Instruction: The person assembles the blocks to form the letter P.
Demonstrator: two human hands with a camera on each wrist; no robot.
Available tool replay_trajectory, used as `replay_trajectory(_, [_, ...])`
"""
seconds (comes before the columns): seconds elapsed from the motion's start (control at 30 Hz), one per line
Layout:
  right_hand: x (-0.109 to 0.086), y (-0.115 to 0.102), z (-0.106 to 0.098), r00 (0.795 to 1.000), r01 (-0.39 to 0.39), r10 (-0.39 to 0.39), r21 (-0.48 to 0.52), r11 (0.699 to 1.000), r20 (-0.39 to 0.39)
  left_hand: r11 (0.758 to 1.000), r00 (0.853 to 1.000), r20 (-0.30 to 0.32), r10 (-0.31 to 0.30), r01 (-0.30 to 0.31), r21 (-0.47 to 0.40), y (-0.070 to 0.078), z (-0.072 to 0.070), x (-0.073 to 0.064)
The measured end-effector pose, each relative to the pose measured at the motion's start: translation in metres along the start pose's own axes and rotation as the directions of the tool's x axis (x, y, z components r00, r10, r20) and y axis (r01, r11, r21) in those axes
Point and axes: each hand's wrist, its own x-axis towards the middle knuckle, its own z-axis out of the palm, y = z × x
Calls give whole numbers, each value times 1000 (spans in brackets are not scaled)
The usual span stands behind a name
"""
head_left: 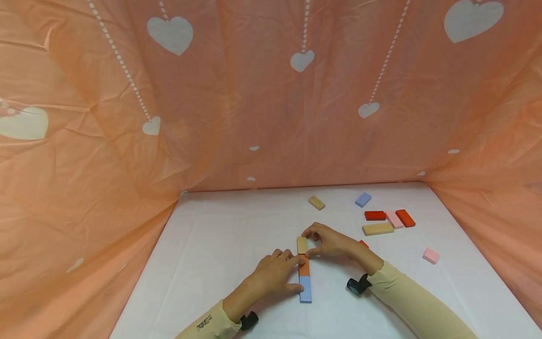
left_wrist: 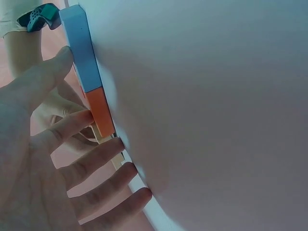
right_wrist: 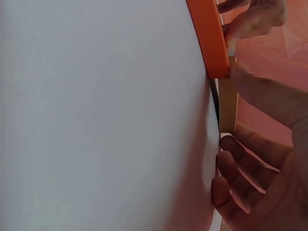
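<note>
Right hand (head_left: 332,241) around a tan block (head_left: 302,245), left hand (head_left: 274,274) along the row

Pinched lengthwise on the right: thumb at the near end by the joint, forefinger at the far end, other fingers loosely bent. Spread and mostly straight on the left, enclosing nothing, with forefinger on the orange block (head_left: 304,270) and thumb on the blue block (head_left: 306,295). Set end to end between both hands: blue nearest, orange next, tan farthest.

Probably best to square tan to orange with light, even fingertip pressure, and to use left thumb and forefinger as a straight fence. Press too hard sideways and likely bow the row at a joint. Lift the right thumb clear of the joint before checking it; hard to tell from here how tightly closed.

Just behind the right wrist, partly hidden, a red block (head_left: 363,244). Beyond the right hand, off to its right, a group with a long tan bar (head_left: 378,229) and a pink bar (head_left: 394,219).

On the left sleeve (head_left: 218,316), a dark printed mark (head_left: 204,322), too small to read. No brand or label legible on any block.
</note>
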Motion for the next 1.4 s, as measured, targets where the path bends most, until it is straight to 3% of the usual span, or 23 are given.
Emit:
replay_trajectory(0.57, [-4, 0, 1, 1000, 6, -7, -23, 1000, -11, 1000, 1000, 3, 14, -14, 2, 3, -3, 0])
replay_trajectory(0.83, [-22, 0, -3, 993, -6, 1, -38, 999, -121, 997, 999, -38, -6, 3, -82, -3, -4, 5])
replay_trajectory(1.2, [-67, -2, -13, 941, -188, 154, -89, 978, -302, 996, 999, -30, -25, 22, -91, -12, -1, 16])
replay_trajectory(1.4, [-91, 2, -19, 909, -207, 142, -129, 970, -392, 998, 999, -38, -19, 17, -57, -12, -2, 18])
